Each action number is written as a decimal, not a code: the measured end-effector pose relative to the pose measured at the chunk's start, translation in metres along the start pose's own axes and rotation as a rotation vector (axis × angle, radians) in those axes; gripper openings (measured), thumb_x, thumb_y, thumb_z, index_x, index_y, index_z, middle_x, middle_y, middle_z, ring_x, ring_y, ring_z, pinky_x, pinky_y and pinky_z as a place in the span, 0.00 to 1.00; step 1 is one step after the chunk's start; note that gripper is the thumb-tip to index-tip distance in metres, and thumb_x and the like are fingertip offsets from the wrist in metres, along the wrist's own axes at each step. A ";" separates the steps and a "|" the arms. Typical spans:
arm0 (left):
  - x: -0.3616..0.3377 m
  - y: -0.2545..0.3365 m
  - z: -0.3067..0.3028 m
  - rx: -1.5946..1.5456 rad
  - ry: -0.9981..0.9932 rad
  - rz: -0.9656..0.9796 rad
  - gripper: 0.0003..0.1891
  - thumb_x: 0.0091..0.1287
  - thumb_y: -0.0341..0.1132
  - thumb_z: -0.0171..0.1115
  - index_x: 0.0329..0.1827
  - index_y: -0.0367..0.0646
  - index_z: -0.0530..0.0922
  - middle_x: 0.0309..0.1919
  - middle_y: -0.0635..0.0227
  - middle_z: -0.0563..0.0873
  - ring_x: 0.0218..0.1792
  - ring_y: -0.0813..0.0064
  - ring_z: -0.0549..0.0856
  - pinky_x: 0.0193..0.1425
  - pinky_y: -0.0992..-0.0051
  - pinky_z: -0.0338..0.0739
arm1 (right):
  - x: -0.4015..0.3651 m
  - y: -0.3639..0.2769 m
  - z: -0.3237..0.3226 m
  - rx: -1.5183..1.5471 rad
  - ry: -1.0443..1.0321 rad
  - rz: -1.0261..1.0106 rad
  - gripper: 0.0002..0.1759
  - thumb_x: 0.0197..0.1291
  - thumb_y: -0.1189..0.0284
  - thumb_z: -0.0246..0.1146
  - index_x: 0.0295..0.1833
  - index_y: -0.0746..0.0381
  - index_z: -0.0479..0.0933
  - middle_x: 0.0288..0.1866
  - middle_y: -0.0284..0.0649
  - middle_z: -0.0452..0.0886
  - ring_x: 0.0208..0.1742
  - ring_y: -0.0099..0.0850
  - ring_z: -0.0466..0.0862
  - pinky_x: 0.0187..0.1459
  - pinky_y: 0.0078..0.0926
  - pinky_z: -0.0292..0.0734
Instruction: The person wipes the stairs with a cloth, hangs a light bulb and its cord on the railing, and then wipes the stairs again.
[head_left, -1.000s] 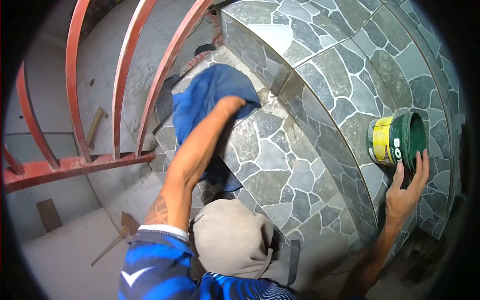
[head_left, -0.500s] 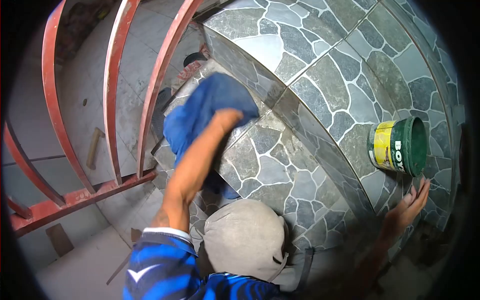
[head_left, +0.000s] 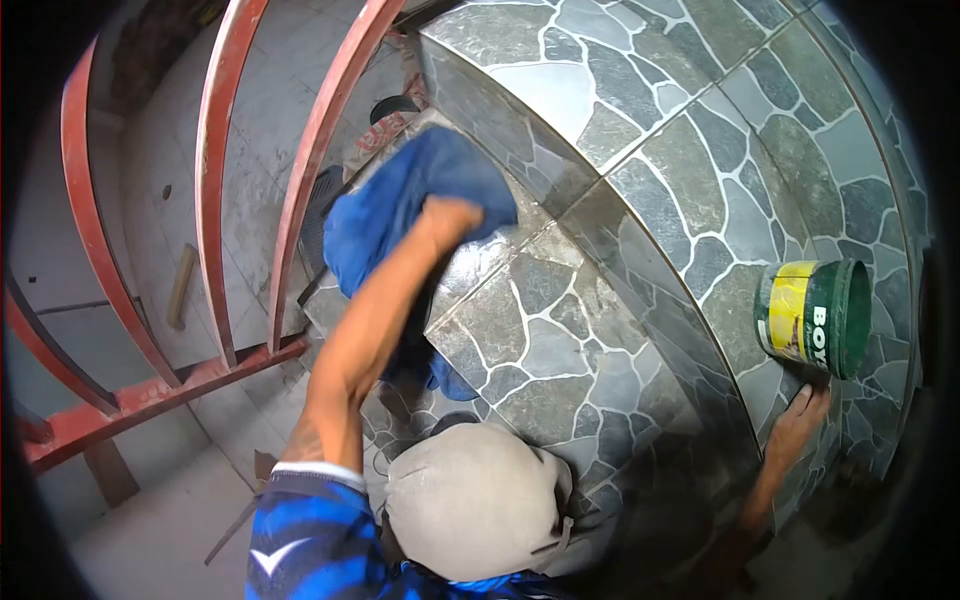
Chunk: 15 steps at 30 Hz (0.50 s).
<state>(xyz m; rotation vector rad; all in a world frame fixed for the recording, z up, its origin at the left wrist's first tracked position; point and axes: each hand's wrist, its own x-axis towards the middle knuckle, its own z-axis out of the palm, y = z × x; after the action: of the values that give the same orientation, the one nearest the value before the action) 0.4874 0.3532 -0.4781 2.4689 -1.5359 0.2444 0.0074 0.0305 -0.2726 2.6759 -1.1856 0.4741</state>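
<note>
My left hand (head_left: 452,220) is closed on a blue cloth (head_left: 385,205), pressing it on the stone-patterned tile of the lower step (head_left: 545,365). The cloth is bunched and spread wide around the hand, and my fingers are partly hidden in its folds. A wet-looking shine shows on the tile beside it. On the higher step at the right, my right hand (head_left: 800,415) rests against the tile with its fingers extended, just below a green paint bucket (head_left: 805,315). The bucket has a yellow and white label and lies tilted in this view, its mouth facing right.
Red metal railing bars (head_left: 215,180) rise along the left, joined to a red bottom rail (head_left: 160,395). A beige rounded fabric shape (head_left: 475,495) fills the lower middle, close to my body. Beyond the railing, a wooden piece (head_left: 181,287) lies on the floor.
My left hand and the cloth have shifted slightly across the tile. My right hand has moved from beside the bucket's rim to below its side. The whole view has turned a little.
</note>
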 end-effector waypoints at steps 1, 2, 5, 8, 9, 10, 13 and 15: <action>0.010 -0.029 0.013 -0.002 0.046 -0.085 0.15 0.64 0.38 0.52 0.40 0.42 0.86 0.46 0.55 0.88 0.49 0.53 0.86 0.59 0.55 0.75 | 0.001 0.000 0.003 -0.005 0.009 -0.001 0.24 0.75 0.65 0.47 0.63 0.76 0.68 0.65 0.63 0.68 0.67 0.55 0.68 0.69 0.45 0.60; 0.016 -0.050 0.027 -0.034 0.102 -0.163 0.15 0.64 0.38 0.51 0.40 0.42 0.86 0.46 0.55 0.88 0.49 0.53 0.86 0.59 0.55 0.75 | 0.001 0.003 0.006 -0.013 0.018 0.003 0.24 0.75 0.65 0.47 0.62 0.76 0.68 0.64 0.63 0.68 0.66 0.56 0.68 0.68 0.45 0.60; 0.018 -0.012 0.020 -0.097 -0.102 -0.464 0.13 0.61 0.39 0.56 0.40 0.45 0.86 0.42 0.49 0.87 0.47 0.53 0.87 0.54 0.57 0.79 | -0.004 -0.006 -0.003 -0.008 -0.010 0.004 0.24 0.76 0.64 0.47 0.62 0.76 0.68 0.64 0.62 0.69 0.65 0.56 0.68 0.68 0.44 0.60; -0.020 0.093 -0.010 -0.348 -0.521 -0.368 0.15 0.61 0.36 0.55 0.45 0.40 0.84 0.51 0.49 0.85 0.52 0.53 0.85 0.54 0.61 0.81 | -0.002 -0.008 -0.001 0.005 -0.012 0.000 0.25 0.76 0.63 0.46 0.62 0.77 0.68 0.64 0.62 0.69 0.66 0.55 0.68 0.68 0.44 0.60; -0.017 0.107 -0.004 -0.357 -0.391 -0.350 0.15 0.61 0.36 0.55 0.46 0.40 0.84 0.51 0.49 0.85 0.52 0.53 0.85 0.54 0.61 0.81 | -0.003 -0.002 0.001 -0.001 -0.009 -0.014 0.25 0.76 0.63 0.46 0.62 0.77 0.68 0.64 0.62 0.69 0.66 0.55 0.68 0.68 0.44 0.60; -0.009 0.122 0.002 -0.366 -0.255 -0.329 0.15 0.61 0.37 0.55 0.46 0.41 0.84 0.51 0.50 0.84 0.52 0.54 0.84 0.54 0.60 0.80 | -0.003 0.002 0.002 -0.010 0.000 -0.029 0.25 0.76 0.63 0.46 0.62 0.77 0.67 0.64 0.62 0.69 0.66 0.55 0.68 0.68 0.43 0.60; 0.014 0.153 0.019 -0.387 0.154 -0.272 0.16 0.61 0.38 0.55 0.47 0.41 0.83 0.49 0.51 0.84 0.53 0.54 0.82 0.56 0.59 0.77 | -0.002 -0.001 0.001 0.020 -0.002 -0.005 0.25 0.77 0.64 0.45 0.63 0.78 0.67 0.64 0.63 0.69 0.66 0.55 0.68 0.68 0.43 0.60; 0.033 0.140 0.004 -0.357 0.197 -0.215 0.16 0.62 0.38 0.54 0.49 0.40 0.82 0.51 0.49 0.82 0.55 0.51 0.80 0.58 0.54 0.74 | -0.003 0.001 0.001 -0.001 -0.019 0.016 0.25 0.77 0.64 0.45 0.63 0.78 0.66 0.64 0.63 0.69 0.66 0.56 0.68 0.68 0.43 0.60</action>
<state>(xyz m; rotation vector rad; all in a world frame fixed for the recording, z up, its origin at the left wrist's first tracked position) 0.3767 0.2636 -0.4597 2.2275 -1.1140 0.1544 0.0051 0.0316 -0.2749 2.6778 -1.2132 0.4506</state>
